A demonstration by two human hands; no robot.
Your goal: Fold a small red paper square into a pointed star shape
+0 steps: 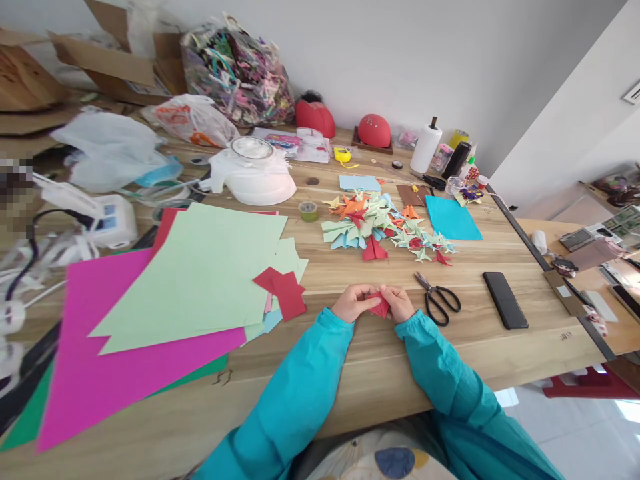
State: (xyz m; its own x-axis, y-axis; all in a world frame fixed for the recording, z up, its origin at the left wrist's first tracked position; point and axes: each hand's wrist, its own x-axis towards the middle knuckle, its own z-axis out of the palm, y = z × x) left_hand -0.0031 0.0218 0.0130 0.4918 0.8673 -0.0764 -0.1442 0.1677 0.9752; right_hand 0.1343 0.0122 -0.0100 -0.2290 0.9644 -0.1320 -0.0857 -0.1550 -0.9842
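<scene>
Wood-grain tabletop takes up most of the view, and it's pretty buried: a big magenta sheet fans out on the left with a pale green sheet lying on top of it and a couple of red offcuts resting on the green sheet's right edge. Further back in the middle sits a pile of folded paper shapes in green, orange, red and blue (looks like a whole afternoon's worth), with a flat blue sheet just beside it on the right. Nearer the edge there's a black phone lying flat, and black-handled scissors between it and the hands, blades shut. Then the small stuff: the left hand and right hand meet low over the tabletop right in front of the person, fingers of both pinched together on a small red paper piece held between them. My read is that it's featherlight, thin and easy to crumple, but it'll hold a crease, so it wants a light pinch at the edges and corners rather than a squeeze in the middle. Can't tell how many folds it has, too small.
</scene>
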